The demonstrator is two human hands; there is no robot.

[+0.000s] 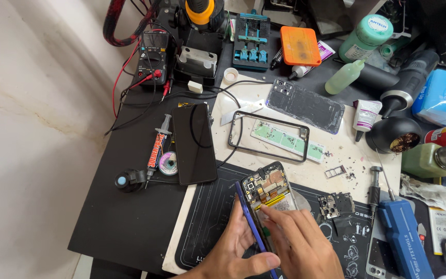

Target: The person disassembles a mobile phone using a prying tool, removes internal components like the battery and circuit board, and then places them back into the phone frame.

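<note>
The left hand [236, 247] is gripping the opened phone [265, 199] by its blue edge, tilted over the black work mat [210, 217]. The right hand [299, 238] is pressing fingertips on the phone's battery, not clasping it. A black frame [268, 136], camera bracket [335, 204] and blue screwdriver [404, 238] are lying nearby, none obstructing.

Black workbench [130, 217] against a pale stained wall [32, 103].

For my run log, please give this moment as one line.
left hand: holds opened phone | right hand: fingers on its inside | place: black mat
</note>
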